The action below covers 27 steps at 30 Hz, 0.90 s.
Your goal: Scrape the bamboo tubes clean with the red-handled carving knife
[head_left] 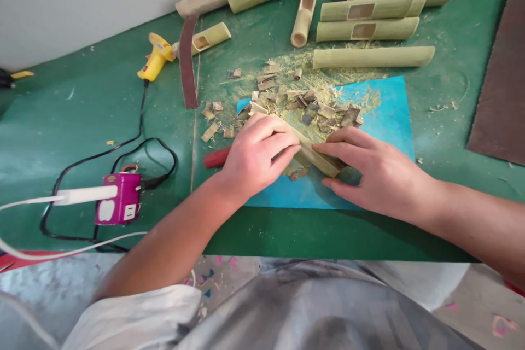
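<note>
A bamboo tube (318,158) lies slanted over the blue sheet (385,115), directly in front of me. My left hand (262,153) is closed over its upper left part, the fingers curled and covering much of it. At the tube's lower right end is my right hand (373,167), with thumb and fingers gripping around that end. Several bamboo chips (326,109) and fine shavings are scattered beyond the hands. A red handle (216,158) pokes out beside my left hand; the rest of that tool is hidden.
Several bamboo tubes with cut openings (369,11) lie at the back, and an uncut-looking tube (373,57) lies nearer. On the left are a yellow glue gun (155,59), a brown strip (188,63) and a purple power adapter (118,197) with cables. A dark brown sheet (500,82) lies right.
</note>
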Available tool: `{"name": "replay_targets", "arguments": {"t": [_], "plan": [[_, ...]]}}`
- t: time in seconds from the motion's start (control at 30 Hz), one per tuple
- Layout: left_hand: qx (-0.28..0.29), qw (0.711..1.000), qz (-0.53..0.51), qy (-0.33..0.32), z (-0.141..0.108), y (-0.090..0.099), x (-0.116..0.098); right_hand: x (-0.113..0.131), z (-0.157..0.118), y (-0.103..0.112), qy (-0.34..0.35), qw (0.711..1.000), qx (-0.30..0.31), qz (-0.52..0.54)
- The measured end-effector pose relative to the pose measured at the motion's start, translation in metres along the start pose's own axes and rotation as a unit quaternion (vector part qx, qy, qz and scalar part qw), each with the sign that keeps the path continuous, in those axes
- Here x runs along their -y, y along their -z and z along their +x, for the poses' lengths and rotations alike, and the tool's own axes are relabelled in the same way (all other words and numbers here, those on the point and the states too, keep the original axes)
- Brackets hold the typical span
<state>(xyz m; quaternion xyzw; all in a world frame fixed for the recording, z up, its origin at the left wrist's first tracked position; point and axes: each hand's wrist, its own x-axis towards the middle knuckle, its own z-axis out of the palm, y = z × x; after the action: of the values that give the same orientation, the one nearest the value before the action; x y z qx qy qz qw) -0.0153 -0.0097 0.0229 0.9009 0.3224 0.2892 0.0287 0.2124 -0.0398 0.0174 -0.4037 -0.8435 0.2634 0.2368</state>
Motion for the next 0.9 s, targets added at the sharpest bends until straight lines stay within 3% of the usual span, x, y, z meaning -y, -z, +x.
{"name": "replay_targets", "arguments": {"t": [0.33,0.63,0.9], "plan": [[0.010,1.000,0.005,0.016,0.000,0.000,0.001,0.000,0.000,0.000,0.001,1.000,0.002,0.004],[0.017,1.000,-0.013,-0.015,-0.001,0.001,0.007,-0.001,0.000,0.001,-0.004,1.000,-0.001,-0.002],[0.056,0.998,-0.035,-0.010,0.001,0.008,0.011,0.000,0.001,0.003,-0.007,1.000,-0.016,-0.019]]}}
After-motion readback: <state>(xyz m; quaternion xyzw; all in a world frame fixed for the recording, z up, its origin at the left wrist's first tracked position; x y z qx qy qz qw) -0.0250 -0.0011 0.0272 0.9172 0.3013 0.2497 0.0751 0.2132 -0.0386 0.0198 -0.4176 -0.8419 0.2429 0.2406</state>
